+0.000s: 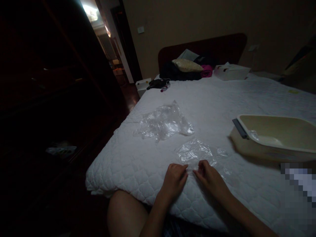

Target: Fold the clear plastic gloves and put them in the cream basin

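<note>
A clear, crinkled plastic bag (197, 151) lies spread on the white quilted bed just beyond my hands. My left hand (174, 179) pinches the near edge of this bag between thumb and fingers. Close beside it on the right, my right hand (209, 176) has its fingertips closed on the same edge, with a small gap between the two hands. Farther off and to the left lies a crumpled heap of clear plastic bags (165, 121), touched by neither hand.
A cream plastic tub (276, 149) with a grey handle stands to the right. By the headboard (202, 49) are a beige pillow (187, 65), a pink roll (206, 70) and a white box (232, 71). A bottle (165, 87) lies near the bed's far left edge.
</note>
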`<state>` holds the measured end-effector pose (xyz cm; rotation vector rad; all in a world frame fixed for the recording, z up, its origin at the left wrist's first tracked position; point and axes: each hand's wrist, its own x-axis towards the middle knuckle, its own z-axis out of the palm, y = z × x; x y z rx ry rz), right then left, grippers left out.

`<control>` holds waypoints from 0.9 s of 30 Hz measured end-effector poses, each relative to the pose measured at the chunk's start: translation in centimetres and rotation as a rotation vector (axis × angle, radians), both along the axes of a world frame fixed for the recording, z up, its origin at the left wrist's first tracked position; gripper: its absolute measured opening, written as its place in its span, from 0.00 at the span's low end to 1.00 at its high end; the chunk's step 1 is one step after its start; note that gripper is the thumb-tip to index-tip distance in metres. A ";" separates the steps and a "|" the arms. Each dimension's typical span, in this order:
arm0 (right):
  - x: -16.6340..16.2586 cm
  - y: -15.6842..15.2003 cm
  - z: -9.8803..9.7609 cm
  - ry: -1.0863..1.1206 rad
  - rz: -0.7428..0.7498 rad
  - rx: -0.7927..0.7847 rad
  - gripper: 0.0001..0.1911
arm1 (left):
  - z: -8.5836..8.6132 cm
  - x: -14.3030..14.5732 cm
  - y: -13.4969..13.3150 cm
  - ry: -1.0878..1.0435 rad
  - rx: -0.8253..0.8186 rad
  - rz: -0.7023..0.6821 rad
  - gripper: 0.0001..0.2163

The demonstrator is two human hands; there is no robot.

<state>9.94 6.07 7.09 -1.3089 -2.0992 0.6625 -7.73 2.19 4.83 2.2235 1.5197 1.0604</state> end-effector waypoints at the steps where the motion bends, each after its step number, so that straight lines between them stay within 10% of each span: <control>1: 0.0 0.1 0.0 -0.002 0.001 0.007 0.05 | 0.0 0.0 0.0 0.006 0.003 0.001 0.15; 27: 3.6 3.0 1.2 -0.058 0.063 0.133 0.12 | 0.8 0.2 -0.4 0.098 0.099 0.022 0.07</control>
